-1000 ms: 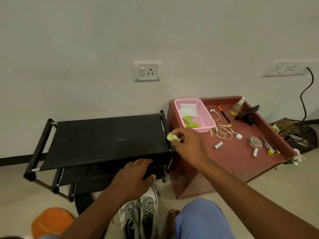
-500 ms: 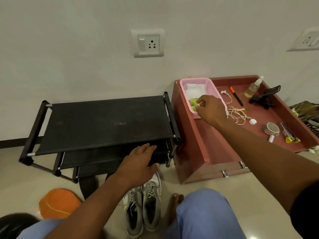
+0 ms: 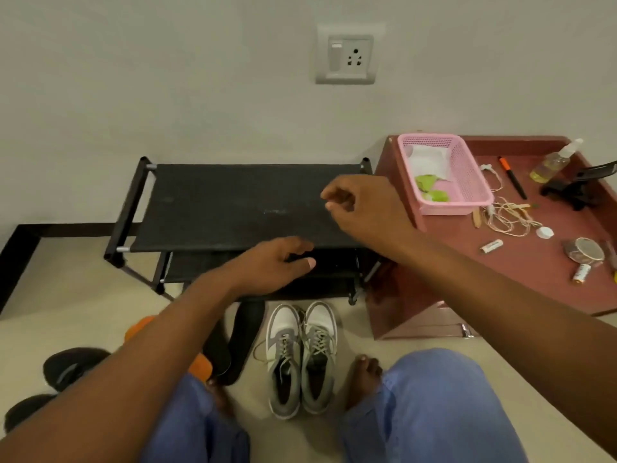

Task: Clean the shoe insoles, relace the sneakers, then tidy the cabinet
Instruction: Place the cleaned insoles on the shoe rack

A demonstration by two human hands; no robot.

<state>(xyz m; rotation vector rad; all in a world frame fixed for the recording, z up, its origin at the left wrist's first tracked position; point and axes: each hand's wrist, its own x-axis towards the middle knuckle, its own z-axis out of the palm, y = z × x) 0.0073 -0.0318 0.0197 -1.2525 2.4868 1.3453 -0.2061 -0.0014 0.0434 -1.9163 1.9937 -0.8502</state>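
Observation:
A pair of grey and white sneakers [image 3: 302, 355] stands laced on the floor between my knees. Two black insoles [image 3: 240, 339] lie just left of them. The black shoe rack [image 3: 233, 202] stands against the wall. My left hand [image 3: 277, 265] rests with relaxed fingers at the front edge of its top shelf. Above the right end of the rack hovers my right hand [image 3: 360, 208], fingers loosely curled and holding nothing. On the red-brown cabinet [image 3: 534, 279], a pink basket [image 3: 467, 182] holds green wipes [image 3: 430, 192] and a white cloth [image 3: 427, 160].
Scattered on the cabinet top are a spray bottle [image 3: 554, 162], an orange-capped pen [image 3: 512, 177], a black phone stand [image 3: 581, 188], tangled string [image 3: 507, 218], two batteries [image 3: 491, 246] and a tape roll [image 3: 584, 250]. Black slippers [image 3: 70, 365] and an orange object [image 3: 200, 365] lie at the left.
My right hand carried a green wipe to the pink basket, left it there, and came back empty over the rack. The view tilted down, showing the sneakers and insoles fully.

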